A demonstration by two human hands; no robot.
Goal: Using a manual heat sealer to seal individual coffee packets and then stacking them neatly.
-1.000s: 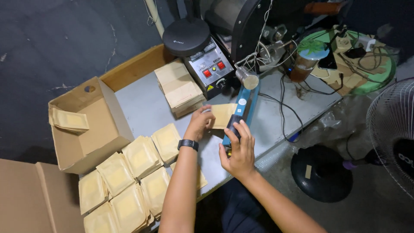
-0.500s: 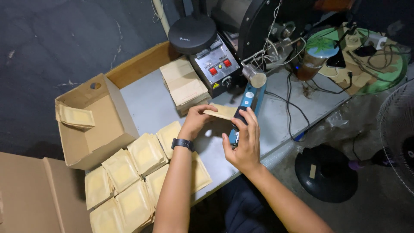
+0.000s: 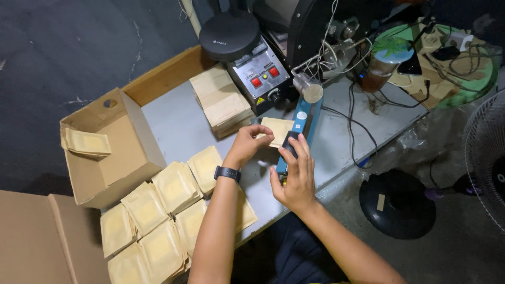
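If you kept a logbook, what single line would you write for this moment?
left hand: holds tan pouch in blue sealer | right hand: fingers on sealer's black handle | filled pouches beside open carton

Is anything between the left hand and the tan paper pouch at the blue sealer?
Nothing visible. The left hand already grips the tan paper pouch by its edge, beside the blue bar sealer, where the right hand rests on the black handle.
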